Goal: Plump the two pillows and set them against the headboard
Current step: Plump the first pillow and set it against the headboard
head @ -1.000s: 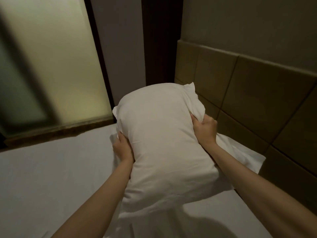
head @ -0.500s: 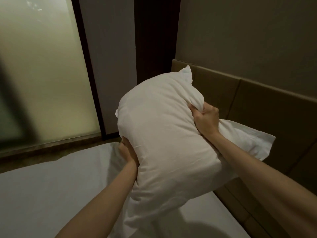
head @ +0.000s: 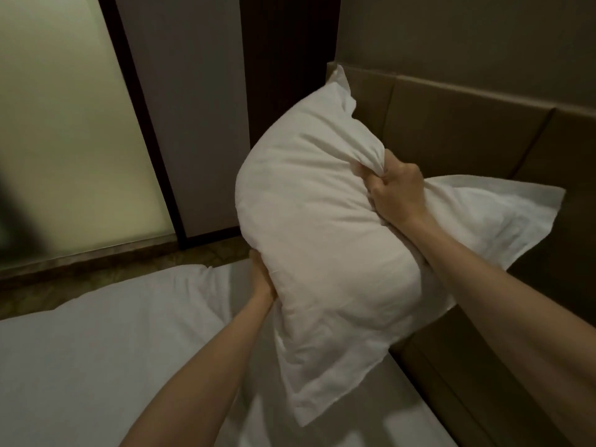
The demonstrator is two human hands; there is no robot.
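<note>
A white pillow [head: 322, 240] hangs in the air above the bed, tilted, its top corner up by the headboard [head: 458, 124]. My right hand [head: 395, 188] is clenched on a bunch of its fabric along the right edge. My left hand [head: 263, 279] presses into the pillow's lower left side, mostly hidden behind it. A loose flap of the pillowcase sticks out to the right, past my right hand. No second pillow is in view.
The bed's white sheet [head: 113, 343] spreads below and to the left. The padded brown headboard runs along the right. A frosted glass panel [head: 61, 140] and a dark door frame [head: 142, 124] stand beyond the bed's far edge.
Both hands have lifted the pillow off the bed and higher toward the headboard. My right hand has squeezed tighter, bunching the fabric.
</note>
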